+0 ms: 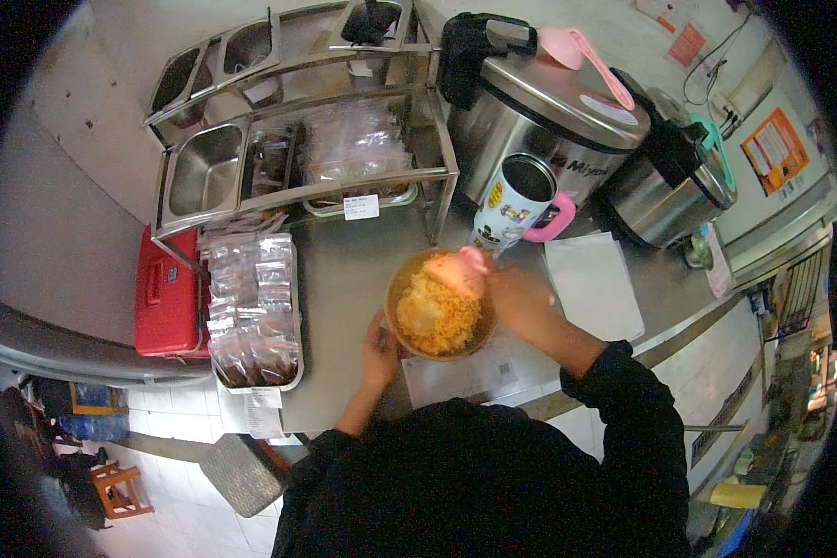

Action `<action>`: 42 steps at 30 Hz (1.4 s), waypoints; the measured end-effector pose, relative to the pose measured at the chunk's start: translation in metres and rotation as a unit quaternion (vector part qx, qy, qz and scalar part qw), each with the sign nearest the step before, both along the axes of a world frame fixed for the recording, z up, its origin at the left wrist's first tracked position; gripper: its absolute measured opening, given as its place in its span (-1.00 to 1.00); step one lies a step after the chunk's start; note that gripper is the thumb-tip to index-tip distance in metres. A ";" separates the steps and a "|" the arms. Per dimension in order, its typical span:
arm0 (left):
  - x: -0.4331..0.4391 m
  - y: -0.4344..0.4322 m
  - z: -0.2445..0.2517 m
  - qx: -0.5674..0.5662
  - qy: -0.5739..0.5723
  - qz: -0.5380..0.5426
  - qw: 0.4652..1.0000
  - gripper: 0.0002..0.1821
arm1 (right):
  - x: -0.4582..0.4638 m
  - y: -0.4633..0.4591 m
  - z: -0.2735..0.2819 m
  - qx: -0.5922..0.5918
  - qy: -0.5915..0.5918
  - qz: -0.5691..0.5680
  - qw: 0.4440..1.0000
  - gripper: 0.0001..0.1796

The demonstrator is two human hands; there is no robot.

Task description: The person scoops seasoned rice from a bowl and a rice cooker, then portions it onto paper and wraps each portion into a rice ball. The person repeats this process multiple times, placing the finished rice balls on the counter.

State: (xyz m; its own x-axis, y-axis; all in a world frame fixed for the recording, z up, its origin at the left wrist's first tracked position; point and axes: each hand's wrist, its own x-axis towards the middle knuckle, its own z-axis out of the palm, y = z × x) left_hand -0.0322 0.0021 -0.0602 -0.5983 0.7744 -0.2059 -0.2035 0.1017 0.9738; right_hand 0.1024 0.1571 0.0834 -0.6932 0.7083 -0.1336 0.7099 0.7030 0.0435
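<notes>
A round brown bowl (392,315) of yellow-orange rice (441,319) is on the steel counter in front of me. My left hand (379,354) grips the bowl's left side, thumb and fingers against its wall. Blurred by motion, my right hand (523,289) holds a pink rice paddle (455,273), its blade over the rice near the far rim. A paler patch shows on top of the rice. Just beyond the bowl stands a light-blue tumbler (506,209) with a pink handle. A printed paper sheet (460,376) lies on the near side of the bowl.
A tray (299,314) of small plastic packets and a red box (164,300) stand at left. Behind are a steel rack (446,167) with pans, a large rice cooker (530,111) bearing a pink ladle (593,63), and a smaller cooker (669,199). White papers (593,286) lie at right.
</notes>
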 end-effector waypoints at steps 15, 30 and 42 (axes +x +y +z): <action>0.009 0.004 0.007 0.012 -0.035 -0.022 0.999 -0.51 | 0.010 -0.032 -0.029 -0.047 0.047 -0.076 0.995 -0.51; 0.007 0.003 -0.002 0.041 -0.052 -0.028 0.997 -0.53 | 0.009 -0.031 -0.051 -0.129 -0.004 -0.027 0.991 -0.49; 0.006 0.006 -0.014 0.030 -0.056 -0.011 0.998 -0.51 | 0.010 -0.010 -0.067 -0.138 -0.008 -0.079 0.987 -0.62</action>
State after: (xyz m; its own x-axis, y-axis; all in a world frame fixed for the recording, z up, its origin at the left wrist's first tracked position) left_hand -0.0266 0.0085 -0.0744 -0.5558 0.8007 -0.2237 -0.3107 0.0495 0.9492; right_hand 0.1122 0.1472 0.0165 -0.5726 0.7428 -0.3470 0.8128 0.5696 -0.1220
